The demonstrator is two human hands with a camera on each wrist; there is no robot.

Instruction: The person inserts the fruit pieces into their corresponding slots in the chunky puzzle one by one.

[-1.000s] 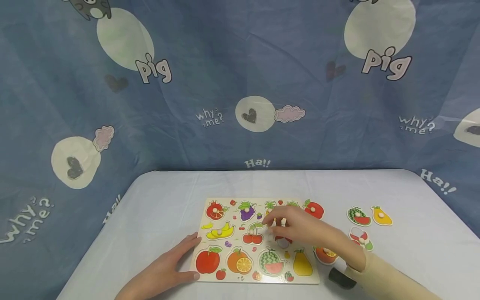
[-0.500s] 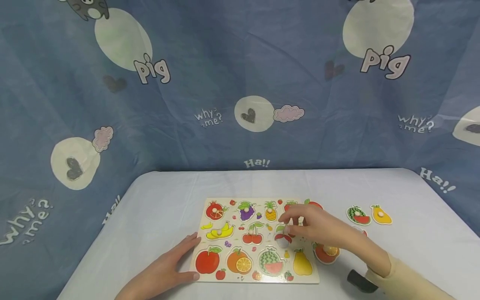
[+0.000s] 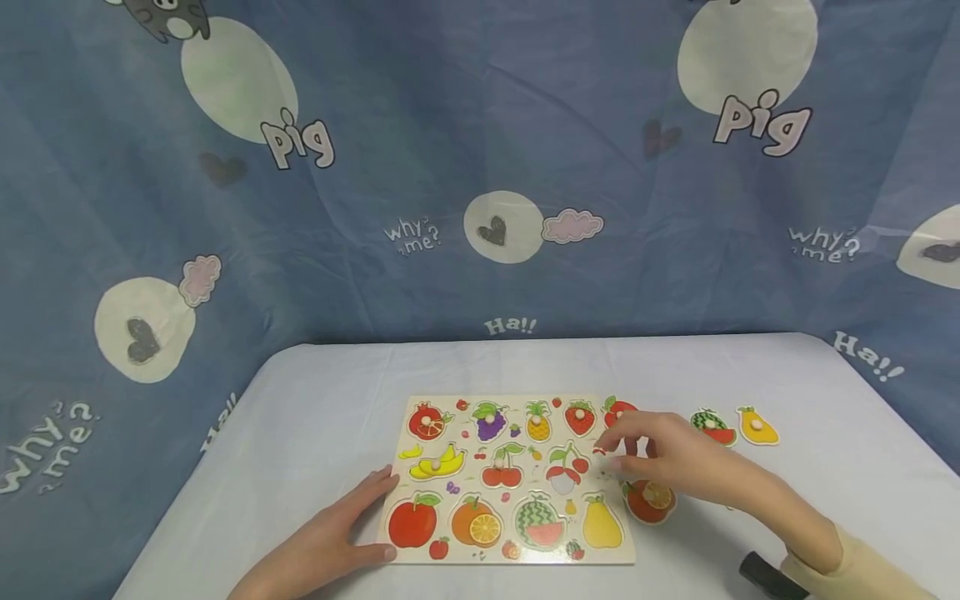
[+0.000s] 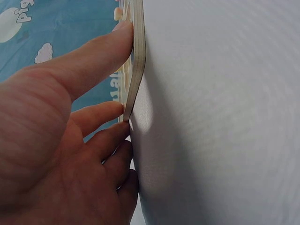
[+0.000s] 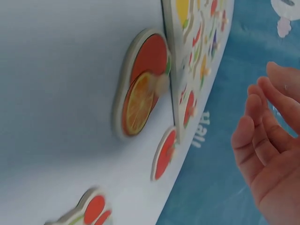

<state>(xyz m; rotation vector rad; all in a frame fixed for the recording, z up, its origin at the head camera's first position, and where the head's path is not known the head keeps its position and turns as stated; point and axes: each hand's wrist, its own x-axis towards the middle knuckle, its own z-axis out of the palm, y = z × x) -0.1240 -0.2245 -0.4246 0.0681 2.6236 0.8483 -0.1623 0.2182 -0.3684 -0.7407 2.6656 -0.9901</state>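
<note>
A cream fruit puzzle board lies flat on the white table. My left hand touches its left edge with thumb and fingers spread apart; in the left wrist view the thumb lies against the board's side. My right hand hovers just beyond the board's right edge, fingers loosely bent, holding nothing. Below it lies an orange puzzle piece with a small knob. A red apple-like piece sits by the board's far right corner. Knobbed pieces on the board include a strawberry and a pineapple.
Right of the board lie a watermelon piece and a yellow pear piece. A piece with red fruit shows low in the right wrist view, mostly hidden by my arm in the head view. A patterned blue cloth hangs behind the table.
My right hand has moved right, from over the board's middle to beyond its right edge, uncovering the pineapple and strawberry pieces. The left hand stays at the board's edge.
</note>
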